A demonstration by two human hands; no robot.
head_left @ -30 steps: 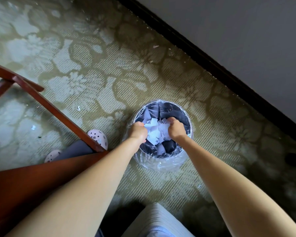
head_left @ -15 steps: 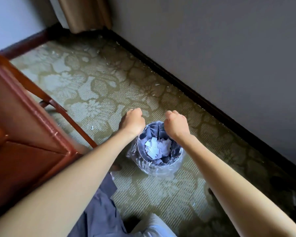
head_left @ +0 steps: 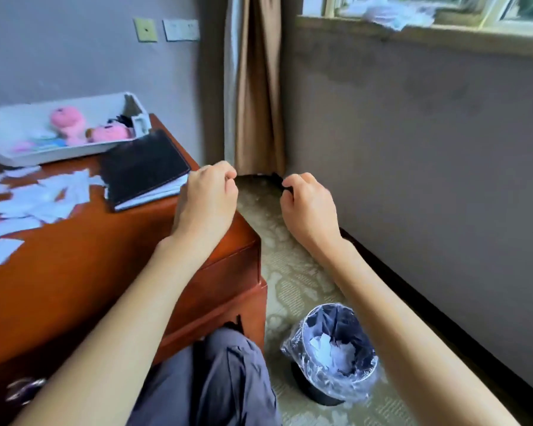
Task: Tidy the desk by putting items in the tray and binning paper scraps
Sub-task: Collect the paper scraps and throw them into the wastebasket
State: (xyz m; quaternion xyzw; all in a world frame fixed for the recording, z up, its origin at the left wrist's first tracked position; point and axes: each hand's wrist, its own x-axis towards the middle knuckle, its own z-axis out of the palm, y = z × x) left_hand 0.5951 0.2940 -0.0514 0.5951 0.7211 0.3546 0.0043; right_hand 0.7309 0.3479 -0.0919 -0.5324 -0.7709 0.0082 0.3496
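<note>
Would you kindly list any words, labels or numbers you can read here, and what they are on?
None can be read.
The white wall plate has faint marks, too blurred to read.
The black notebook and paper scraps show no lettering.

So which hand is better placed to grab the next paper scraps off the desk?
Left, probably. The left hand is over the corner of the desk, nearer the paper scraps; the right hand hangs over the carpet beyond it.
</note>
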